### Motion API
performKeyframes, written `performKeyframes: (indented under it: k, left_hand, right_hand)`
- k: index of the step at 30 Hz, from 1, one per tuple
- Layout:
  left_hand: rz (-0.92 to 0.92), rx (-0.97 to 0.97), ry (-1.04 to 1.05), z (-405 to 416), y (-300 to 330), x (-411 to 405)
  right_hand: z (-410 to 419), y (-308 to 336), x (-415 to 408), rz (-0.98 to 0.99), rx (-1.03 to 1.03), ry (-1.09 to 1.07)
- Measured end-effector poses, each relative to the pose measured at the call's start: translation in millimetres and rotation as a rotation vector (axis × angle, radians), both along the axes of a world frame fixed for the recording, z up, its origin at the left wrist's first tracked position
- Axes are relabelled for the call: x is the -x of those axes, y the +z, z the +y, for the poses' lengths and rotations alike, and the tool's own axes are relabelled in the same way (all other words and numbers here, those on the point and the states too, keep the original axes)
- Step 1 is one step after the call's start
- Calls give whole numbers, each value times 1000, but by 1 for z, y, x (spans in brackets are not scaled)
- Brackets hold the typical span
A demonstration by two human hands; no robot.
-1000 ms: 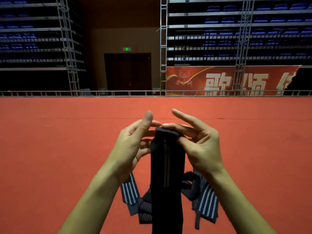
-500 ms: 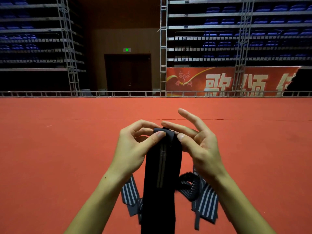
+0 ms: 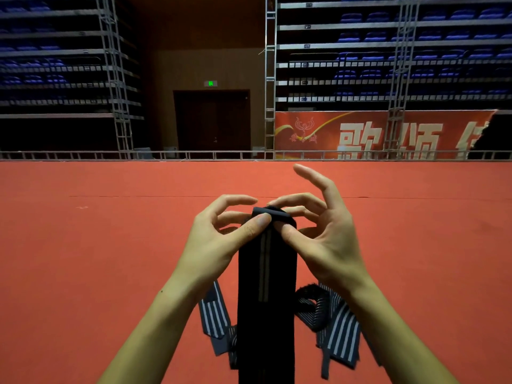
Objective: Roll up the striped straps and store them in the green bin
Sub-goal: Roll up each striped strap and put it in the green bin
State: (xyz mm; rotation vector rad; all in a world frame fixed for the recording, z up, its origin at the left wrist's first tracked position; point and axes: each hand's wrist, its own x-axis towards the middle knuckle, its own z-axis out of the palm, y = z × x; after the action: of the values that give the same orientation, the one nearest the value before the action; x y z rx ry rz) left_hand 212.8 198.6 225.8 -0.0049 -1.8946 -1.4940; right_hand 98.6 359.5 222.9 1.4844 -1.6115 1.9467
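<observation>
1. Both hands pinch the dark strap's [image 3: 267, 275] folded top end: left hand [image 3: 219, 242] by thumb, right hand [image 3: 324, 239] likewise.
2. More striped straps [image 3: 336, 322] lie below on the red floor [image 3: 83, 273], apparently tangled.

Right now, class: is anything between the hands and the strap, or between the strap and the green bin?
Nothing: the left hand and right hand already pinch the strap at its top. The bin is out of view, so that path cannot be judged.
</observation>
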Motion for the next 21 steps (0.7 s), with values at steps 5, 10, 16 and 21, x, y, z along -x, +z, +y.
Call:
performKeyframes:
  k: [5,10,16,21]
  left_hand:
    - [-10,-16,-44,4,1,-1]
    - [-23,-47,-109,5,2,0]
    - [-15,-34,-102,1,-6,4]
    - [-30,50,-53,-2,-16,4]
  right_hand:
    - [-2,-7,1,64,33,-17]
    - [-3,-12,4,46,80,2]
    - [3,-20,11,-51,34,85]
    - [14,-26,16,-148,-172,74]
